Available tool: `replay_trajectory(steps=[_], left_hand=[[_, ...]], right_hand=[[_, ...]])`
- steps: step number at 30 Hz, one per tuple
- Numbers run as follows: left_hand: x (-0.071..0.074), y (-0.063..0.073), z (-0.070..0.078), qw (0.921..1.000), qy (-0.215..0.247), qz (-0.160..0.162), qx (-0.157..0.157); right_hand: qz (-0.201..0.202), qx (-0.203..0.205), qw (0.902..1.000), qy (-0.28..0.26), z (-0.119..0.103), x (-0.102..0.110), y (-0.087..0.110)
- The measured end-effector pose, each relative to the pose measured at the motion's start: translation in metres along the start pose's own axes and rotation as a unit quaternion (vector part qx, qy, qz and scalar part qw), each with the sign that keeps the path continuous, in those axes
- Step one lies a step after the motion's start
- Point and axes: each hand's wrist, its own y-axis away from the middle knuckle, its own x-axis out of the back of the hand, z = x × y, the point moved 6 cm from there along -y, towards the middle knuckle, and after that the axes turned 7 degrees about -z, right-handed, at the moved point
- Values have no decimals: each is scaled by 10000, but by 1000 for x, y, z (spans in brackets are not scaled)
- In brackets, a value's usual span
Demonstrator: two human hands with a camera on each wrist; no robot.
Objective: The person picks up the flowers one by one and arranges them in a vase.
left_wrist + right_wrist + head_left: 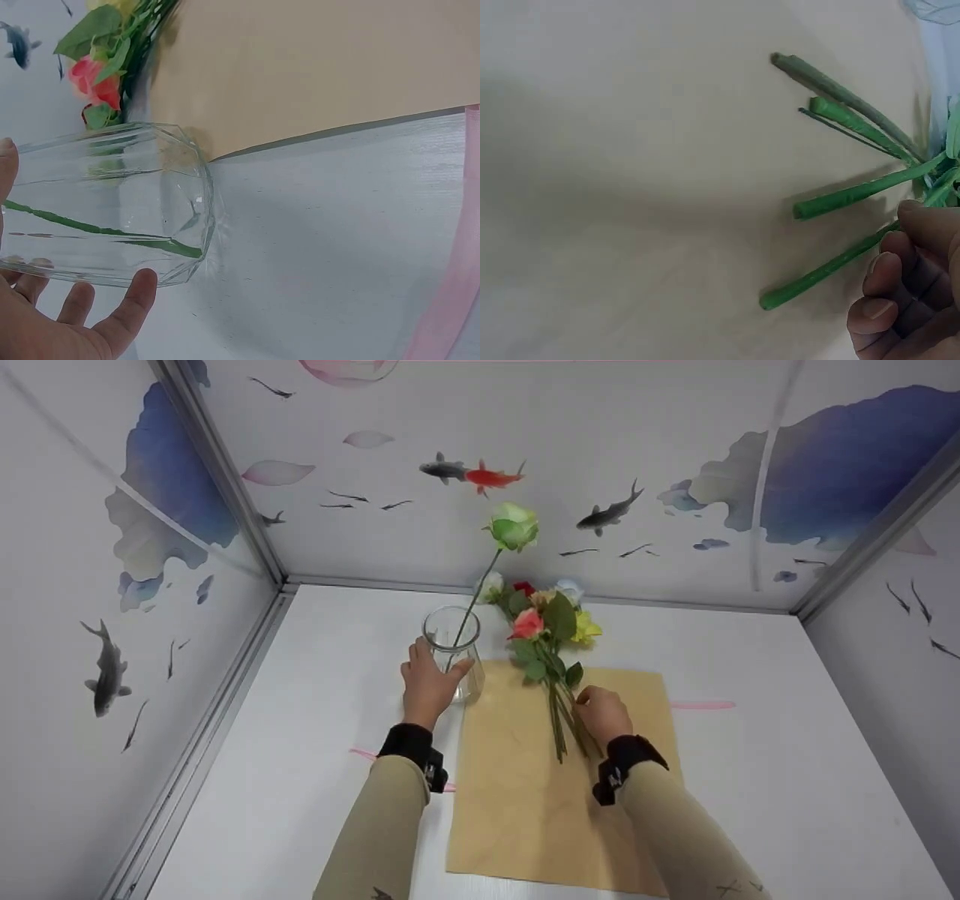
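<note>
My left hand (431, 684) holds a clear glass vase (471, 682) by its side, thumb and fingers around it. A single pale green rose (514, 526) leans to the right in the vase, its stem (112, 229) reaching the base in the left wrist view. To the right lies a bunch of flowers (527, 624) with red, pink, yellow, white and pale blue heads and green leaves. At the stems of this bunch, my right hand (606, 714) pinches one green stem (825, 271) between thumb and forefinger. The other stem ends fan out beside it.
A sheet of brown paper (540, 810) lies under the stems on the white table (780, 780). Pink strips (703, 705) mark the tabletop. Walls printed with fish and blue leaves (360, 540) enclose the back and both sides.
</note>
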Motion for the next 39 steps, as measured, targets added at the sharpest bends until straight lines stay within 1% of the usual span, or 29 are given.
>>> replay_trajectory(steps=[6,18,21,28,32,39], left_hand=[[-1,0,1,10000,-57,-19,45],[-2,-1,0,10000,-61,9,12],[-1,-1,0,10000,-68,18,-1],[-1,0,0,10000,1,40,-73],[-2,0,0,10000,-55,-18,-7],[-2,0,-1,9999,-105,-59,0]], right_hand=[[4,-79,9998,161,7,-6,0],[-75,-48,9998,192,4,-6,1],[-37,-52,9999,105,5,-5,1],[168,264,9995,-2,5,1,3],[188,236,9994,-162,5,7,3],[99,170,9989,-432,-2,18,6]])
